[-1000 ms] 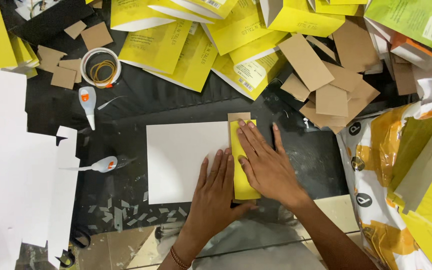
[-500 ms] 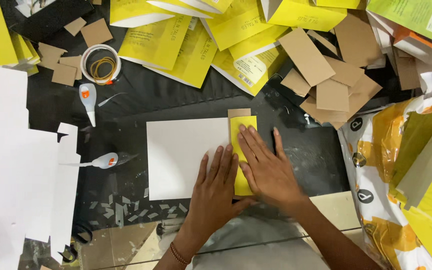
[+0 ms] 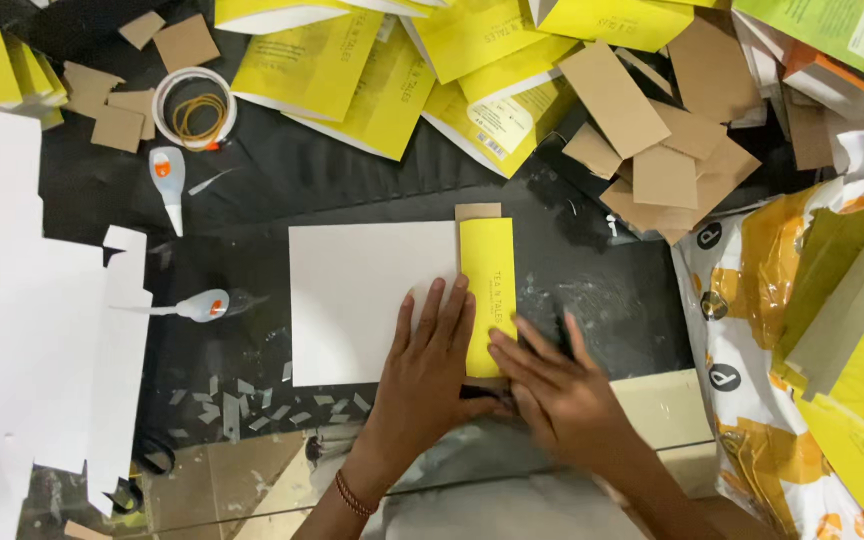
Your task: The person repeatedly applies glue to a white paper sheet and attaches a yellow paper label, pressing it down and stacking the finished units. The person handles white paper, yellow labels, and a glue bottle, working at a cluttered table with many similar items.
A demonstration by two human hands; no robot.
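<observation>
Left grip (image 3: 430, 368): flat on near right corner of card sheet (image 3: 367, 300), fingertips touching folded strip (image 3: 489, 290).
Right grip (image 3: 552, 385): just right of left grip, on near end of folded strip, partly on surface (image 3: 602, 290).
Folded strip: along right edge of card sheet, running away from both grips.
Glue bottle (image 3: 197, 306): left of left grip, lying on surface beside card sheet.
Second glue bottle (image 3: 168, 180): farther left and beyond.
Tape roll (image 3: 194, 105): beyond second glue bottle.
Cardboard pieces (image 3: 662, 150): beyond right grip, to right.
Printed sleeves (image 3: 392, 70): far side, beyond card sheet.
Flat cutouts (image 3: 32, 310): far left of left grip.
Bags (image 3: 752, 350): right of right grip.
</observation>
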